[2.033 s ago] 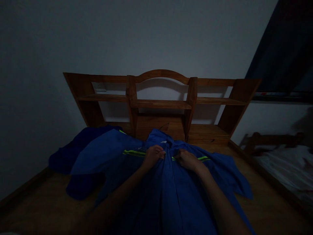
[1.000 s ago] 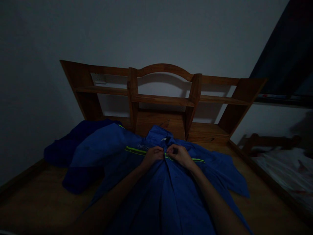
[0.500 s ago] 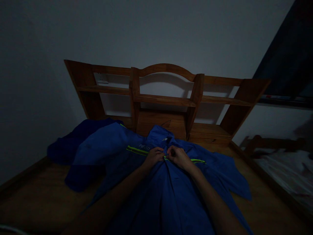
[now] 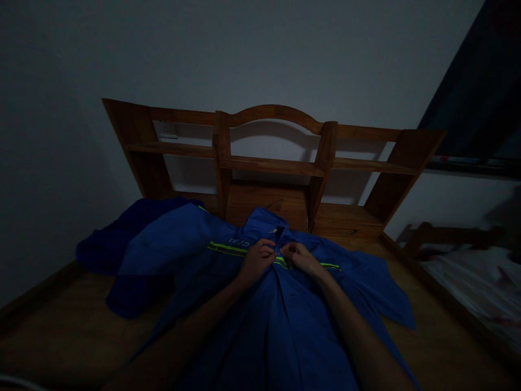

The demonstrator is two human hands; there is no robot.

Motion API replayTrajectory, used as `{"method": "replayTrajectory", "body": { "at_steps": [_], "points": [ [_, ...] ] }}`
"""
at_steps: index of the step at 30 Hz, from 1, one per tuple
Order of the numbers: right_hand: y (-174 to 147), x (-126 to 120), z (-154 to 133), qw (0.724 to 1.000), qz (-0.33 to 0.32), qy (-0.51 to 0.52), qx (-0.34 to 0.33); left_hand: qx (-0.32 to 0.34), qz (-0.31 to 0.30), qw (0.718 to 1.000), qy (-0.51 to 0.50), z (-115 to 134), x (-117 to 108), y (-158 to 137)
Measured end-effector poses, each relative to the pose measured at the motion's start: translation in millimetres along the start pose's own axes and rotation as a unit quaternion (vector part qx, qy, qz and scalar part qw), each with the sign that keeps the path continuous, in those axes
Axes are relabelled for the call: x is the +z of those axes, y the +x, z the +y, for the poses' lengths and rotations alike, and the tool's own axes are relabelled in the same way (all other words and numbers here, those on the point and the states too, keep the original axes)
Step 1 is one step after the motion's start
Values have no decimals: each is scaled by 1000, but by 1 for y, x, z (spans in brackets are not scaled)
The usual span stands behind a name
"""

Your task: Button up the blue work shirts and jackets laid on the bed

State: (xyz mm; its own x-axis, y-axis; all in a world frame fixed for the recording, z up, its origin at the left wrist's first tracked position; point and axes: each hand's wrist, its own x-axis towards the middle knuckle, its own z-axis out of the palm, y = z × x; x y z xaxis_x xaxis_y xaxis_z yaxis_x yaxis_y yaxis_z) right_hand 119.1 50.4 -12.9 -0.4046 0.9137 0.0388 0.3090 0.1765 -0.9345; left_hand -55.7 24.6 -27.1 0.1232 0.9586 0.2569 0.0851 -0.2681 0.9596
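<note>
Left hand [image 4: 256, 260] | right hand [image 4: 303, 258] | angled inward, nearly meeting | 2 pinch grips: blue jacket [image 4: 309, 320]

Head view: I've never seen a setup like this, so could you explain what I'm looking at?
There is no machine here. A person wears a camera on the head, looking forward and down, so the forearms enter from the bottom of the picture. The left hand and right hand are bare. Both pinch the front of a blue jacket, just below its collar; the dim light hides exactly what the fingertips grip. The jacket lies spread on a wooden surface, with darker blue cloth at the picture's left. Behind stands a wooden shelf against a wall.
</note>
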Motion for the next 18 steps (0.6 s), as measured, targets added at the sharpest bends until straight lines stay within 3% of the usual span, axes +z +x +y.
{"method": "replayTrajectory", "body": {
  "at_steps": [4,12,18],
  "points": [
    [1,-2,-2,998,-43,40,35,24,-29,999,10,0,1,0],
    [1,-1,2,995,-65,60,49,29,-46,998,35,-2,0,1],
    [5,4,5,997,-49,25,53,47,-10,993,106,-11,2,1]
  ]
}}
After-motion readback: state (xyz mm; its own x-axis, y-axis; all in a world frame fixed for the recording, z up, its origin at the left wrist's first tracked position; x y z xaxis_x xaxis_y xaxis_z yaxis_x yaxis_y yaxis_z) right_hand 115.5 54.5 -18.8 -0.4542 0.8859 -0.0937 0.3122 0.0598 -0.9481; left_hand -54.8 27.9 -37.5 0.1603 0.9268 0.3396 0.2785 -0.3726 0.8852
